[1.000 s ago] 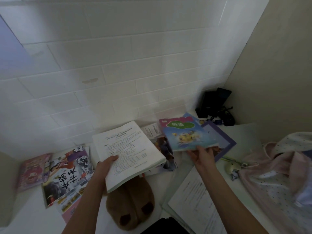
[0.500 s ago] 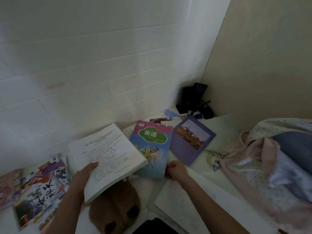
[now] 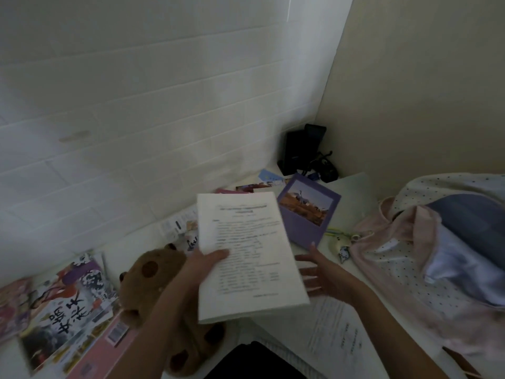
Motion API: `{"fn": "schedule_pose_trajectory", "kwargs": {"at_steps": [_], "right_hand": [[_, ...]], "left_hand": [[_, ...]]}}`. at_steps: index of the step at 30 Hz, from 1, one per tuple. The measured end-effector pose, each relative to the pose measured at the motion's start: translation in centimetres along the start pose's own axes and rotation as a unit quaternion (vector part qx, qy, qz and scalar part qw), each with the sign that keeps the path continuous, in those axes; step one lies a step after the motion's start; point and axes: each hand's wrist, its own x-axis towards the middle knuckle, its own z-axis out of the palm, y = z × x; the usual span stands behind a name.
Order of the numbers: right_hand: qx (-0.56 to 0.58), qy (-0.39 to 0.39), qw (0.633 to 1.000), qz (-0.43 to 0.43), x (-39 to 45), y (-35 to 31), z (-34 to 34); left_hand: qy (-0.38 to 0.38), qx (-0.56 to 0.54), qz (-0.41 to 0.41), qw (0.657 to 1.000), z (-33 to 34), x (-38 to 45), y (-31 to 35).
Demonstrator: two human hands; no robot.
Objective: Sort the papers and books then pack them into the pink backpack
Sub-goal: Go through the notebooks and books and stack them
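With the left hand (image 3: 210, 262) gripping the stack of papers (image 3: 246, 255) above the counter's middle, bring the open, empty right hand (image 3: 325, 274) underneath (it sags) before carrying it to the pink backpack (image 3: 404, 269) at the right edge.

The papers (image 3: 246, 253) are white with rows of fine black print, as is the loose sheet (image 3: 336, 335) on the white surface (image 3: 358, 187). The backpack (image 3: 410, 258) is pale pink and cream with small dark dots, with blue-grey and lavender cloth showing in it; the book (image 3: 308, 212) beside the papers is purple with a brown and blue landscape picture. The plush toy (image 3: 153, 272) is brown with darker brown patches, the picture book (image 3: 65, 305) at the left carries bold black characters on white among orange, purple and black drawing over a pink cover edge, and the wall (image 3: 136, 105) is white brick pattern.
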Motion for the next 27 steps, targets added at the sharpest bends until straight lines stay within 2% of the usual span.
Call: {"fn": "schedule_pose_trajectory", "kwargs": {"at_steps": [1, 3, 6, 7, 9, 10, 12, 14, 16, 18, 19, 21, 23, 27], "right_hand": [[-0.008, -0.002, 1.0, -0.004, -0.2, -0.2, 0.2], [-0.054, 0.075, 0.994, -0.066, -0.1, -0.4, -0.1], [-0.171, 0.186, 0.956, -0.147, -0.4, -0.4, -2.2], [-0.198, 0.209, 0.945, -0.156, -0.7, -0.3, -3.2], [-0.233, 0.249, 0.926, -0.16, -1.3, 0.2, -5.3], [-0.252, 0.266, 0.917, -0.158, -1.6, 0.6, -6.4], [-0.304, 0.296, 0.894, -0.148, -2.2, 1.9, -8.4], [-0.34, 0.305, 0.879, -0.138, -2.5, 3.4, -9.7], [-0.355, 0.311, 0.873, -0.125, -2.6, 4.8, -10.4], [-0.388, 0.328, 0.854, -0.109, -2.5, 5.7, -10.5], [-0.405, 0.334, 0.844, -0.109, -2.5, 5.9, -10.4], [-0.42, 0.336, 0.834, -0.121, -2.4, 5.9, -10.3], [-0.427, 0.322, 0.835, -0.128, -2.2, 5.7, -10.0], [-0.438, 0.242, 0.856, -0.128, -1.7, 5.5, -9.1]], "left_hand": [[-0.024, 0.031, 0.0, 0.999, 1.8, 0.1, -0.3], [-0.096, 0.147, -0.012, 0.984, 4.7, 0.2, -1.4], [-0.264, 0.27, -0.083, 0.922, 7.0, -0.4, -3.5], [-0.294, 0.312, -0.078, 0.9, 7.3, -0.5, -4.1], [-0.279, 0.403, 0.0, 0.872, 7.7, -0.2, -5.3], [-0.243, 0.425, 0.033, 0.871, 8.0, -0.2, -5.9], [-0.177, 0.414, 0.063, 0.891, 8.8, -0.7, -6.8], [-0.126, 0.443, 0.098, 0.882, 9.8, -1.3, -8.0], [-0.093, 0.536, 0.114, 0.831, 11.2, -2.0, -9.1], [-0.088, 0.624, 0.087, 0.772, 12.5, -2.5, -9.9], [-0.093, 0.649, 0.062, 0.753, 13.1, -2.8, -10.1], [-0.1, 0.666, 0.035, 0.738, 13.9, -3.1, -10.3], [-0.125, 0.676, 0.042, 0.724, 14.1, -3.0, -10.3], [-0.183, 0.74, 0.094, 0.64, 13.6, -3.4, -10.2]]}}
